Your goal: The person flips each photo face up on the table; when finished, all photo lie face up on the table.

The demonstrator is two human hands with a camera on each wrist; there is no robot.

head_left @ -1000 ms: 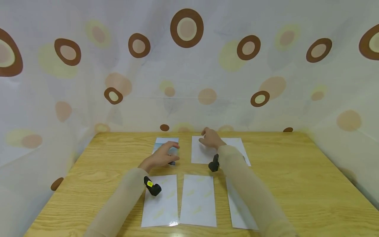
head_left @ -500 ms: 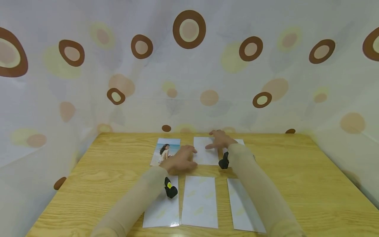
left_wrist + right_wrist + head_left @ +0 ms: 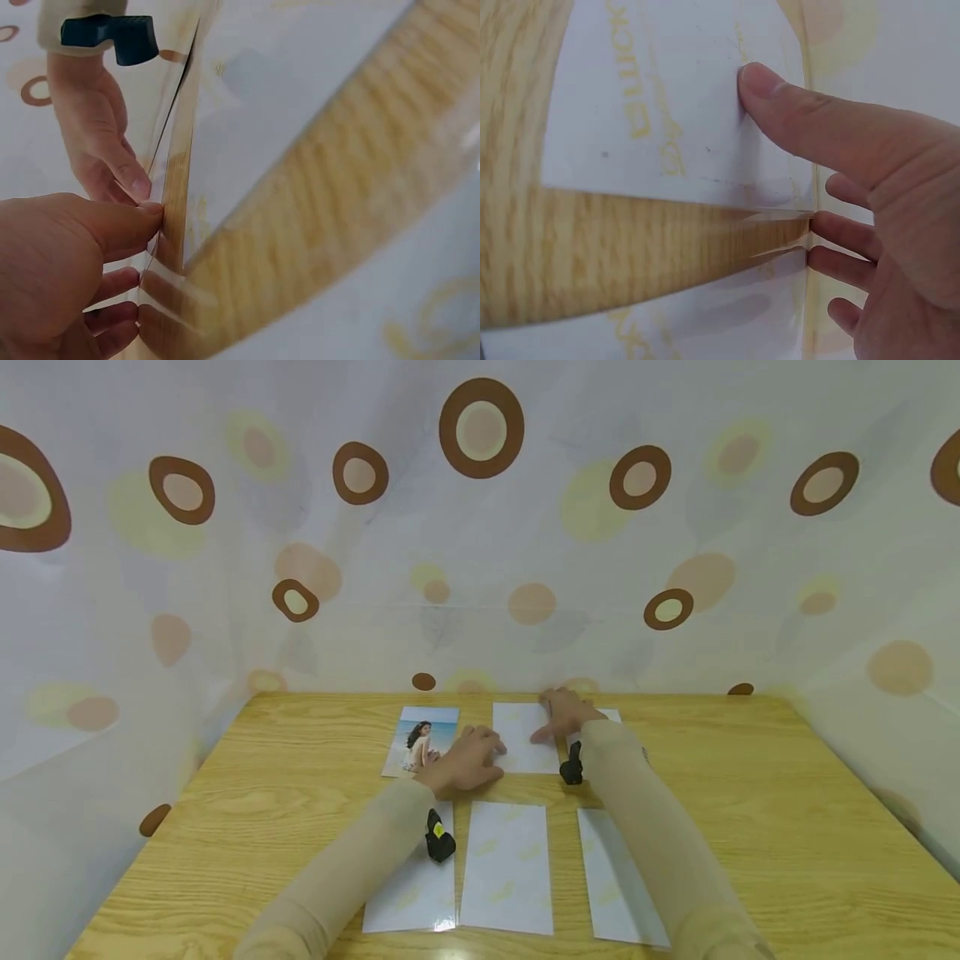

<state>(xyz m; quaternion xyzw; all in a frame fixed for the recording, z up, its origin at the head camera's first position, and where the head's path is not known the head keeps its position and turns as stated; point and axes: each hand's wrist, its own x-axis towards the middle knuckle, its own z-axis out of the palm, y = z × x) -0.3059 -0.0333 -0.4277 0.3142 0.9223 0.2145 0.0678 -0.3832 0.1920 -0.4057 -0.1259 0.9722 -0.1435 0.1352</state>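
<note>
Yellow print runs along the middle sheet [image 3: 517, 753]: the right wrist view shows capitals that look like "LUCK", with fainter, smaller lettering beside them that I cannot read. Yellow marks also show on the right sheet [image 3: 727, 326], the near-left sheet [image 3: 416, 897], the near-middle sheet [image 3: 506, 868] and the near-right sheet [image 3: 611, 893], too faint or cut off to read.

The middle sheet lies in the far row, between the photo [image 3: 420, 743] and the right sheet, its long axis running away from the person. The photo points the same way, top toward the cloth [image 3: 480, 543], and pictures a person with long dark hair before blue sea.

The left hand [image 3: 465, 760] is at the middle sheet's left edge, fingers parted and slightly bent, thumb apart from them, pinching nothing. The right hand [image 3: 566, 714] is spread, its thumb over the middle sheet and other fingertips by the far end of the gap beside the right sheet; it grips nothing, and I cannot tell how firmly the thumb touches.

The sheets are thin, smooth white rectangles; the table [image 3: 750, 818] is glossy, yellowish grained wood; the cloth is pale with brown rings
</note>
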